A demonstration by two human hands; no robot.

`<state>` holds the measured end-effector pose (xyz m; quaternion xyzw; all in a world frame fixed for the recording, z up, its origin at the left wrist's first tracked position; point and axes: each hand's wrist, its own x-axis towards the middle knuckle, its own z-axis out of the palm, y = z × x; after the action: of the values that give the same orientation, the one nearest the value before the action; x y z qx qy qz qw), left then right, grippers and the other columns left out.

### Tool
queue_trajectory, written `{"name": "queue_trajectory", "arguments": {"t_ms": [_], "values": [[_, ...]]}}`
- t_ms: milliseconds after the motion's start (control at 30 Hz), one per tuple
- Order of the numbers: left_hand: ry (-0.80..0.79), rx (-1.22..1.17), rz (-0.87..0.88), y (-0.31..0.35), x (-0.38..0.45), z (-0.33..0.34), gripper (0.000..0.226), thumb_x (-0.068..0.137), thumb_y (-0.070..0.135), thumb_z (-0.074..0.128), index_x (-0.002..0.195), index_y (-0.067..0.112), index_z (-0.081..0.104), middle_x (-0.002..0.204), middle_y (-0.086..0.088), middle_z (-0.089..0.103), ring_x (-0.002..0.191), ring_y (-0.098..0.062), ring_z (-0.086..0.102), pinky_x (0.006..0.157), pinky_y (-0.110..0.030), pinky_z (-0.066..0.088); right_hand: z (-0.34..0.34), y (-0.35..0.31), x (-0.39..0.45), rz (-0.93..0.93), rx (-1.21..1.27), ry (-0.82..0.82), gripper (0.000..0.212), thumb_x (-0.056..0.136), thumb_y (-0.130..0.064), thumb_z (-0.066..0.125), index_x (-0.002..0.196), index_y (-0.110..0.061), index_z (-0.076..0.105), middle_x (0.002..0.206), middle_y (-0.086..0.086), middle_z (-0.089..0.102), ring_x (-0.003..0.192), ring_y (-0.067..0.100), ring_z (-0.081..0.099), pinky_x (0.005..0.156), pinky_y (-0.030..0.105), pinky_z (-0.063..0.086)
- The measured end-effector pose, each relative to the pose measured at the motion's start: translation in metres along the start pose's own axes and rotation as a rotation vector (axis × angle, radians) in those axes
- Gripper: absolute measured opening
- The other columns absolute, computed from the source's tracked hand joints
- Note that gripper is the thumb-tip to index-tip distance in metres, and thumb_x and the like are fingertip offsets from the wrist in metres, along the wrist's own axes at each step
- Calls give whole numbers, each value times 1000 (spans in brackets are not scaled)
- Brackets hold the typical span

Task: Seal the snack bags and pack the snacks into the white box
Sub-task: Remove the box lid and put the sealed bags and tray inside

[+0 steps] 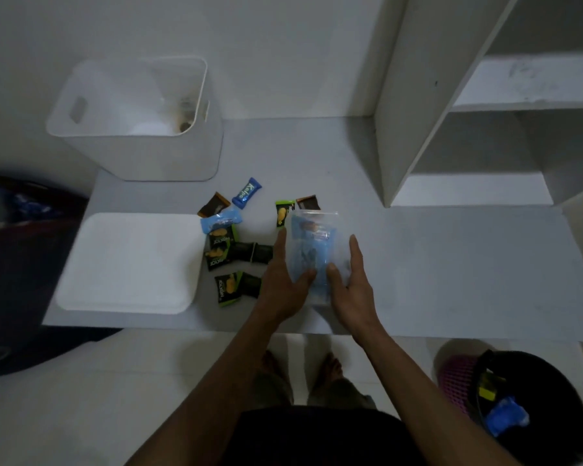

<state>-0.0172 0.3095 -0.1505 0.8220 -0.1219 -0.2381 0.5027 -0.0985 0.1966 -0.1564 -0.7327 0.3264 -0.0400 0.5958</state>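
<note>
I have a clear zip bag (312, 253) between both my hands, held just above the grey desk (435, 264). My left hand (285, 280) presses flat against its left side, thumb laid across the front near the bottom; my right hand (352, 284) does the same on the right side. The fingers (354, 250) of both hands are stretched out straight rather than curled, so the bag is pinched between palms and thumbs. Inside the bag I can make out blue-wrapped snacks. Its zip strip is at the far end, pointing away from me; I cannot tell whether it is sealed.

Left of the bag, loose snacks lie scattered on the desk: green and black packets (221, 245), a pale blue packet (221, 222), a dark blue wrapped candy (246, 193) and brown packets (214, 205). One more green packet (283, 213) and a brown one (307, 202) sit just beyond the bag.

Further left of the bag lies the white lid (128, 260), flat on the desk. The white box (138, 122) stands open beyond the lid, well apart from the bag.
</note>
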Motion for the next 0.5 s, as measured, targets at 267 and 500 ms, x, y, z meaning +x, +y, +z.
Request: {"name": "queue_trajectory", "arguments": {"t_ms": [267, 500], "values": [[108, -51, 96, 33, 23, -88, 86, 87, 30, 71, 152, 34, 14, 151, 4, 38, 134, -16, 44, 104, -45, 48, 44, -87, 24, -181, -42, 12, 66, 99, -48, 46, 153, -44, 9, 155, -9, 31, 134, 14, 41, 105, 32, 46], [224, -139, 155, 47, 43, -243, 81, 83, 33, 76, 147, 45, 27, 135, 14, 54, 115, -8, 57, 91, -36, 57, 143, -198, 31, -325, -58, -21, 63, 100, -44, 46, 154, -43, 13, 153, -5, 37, 124, 4, 38, 97, 21, 33]]}}
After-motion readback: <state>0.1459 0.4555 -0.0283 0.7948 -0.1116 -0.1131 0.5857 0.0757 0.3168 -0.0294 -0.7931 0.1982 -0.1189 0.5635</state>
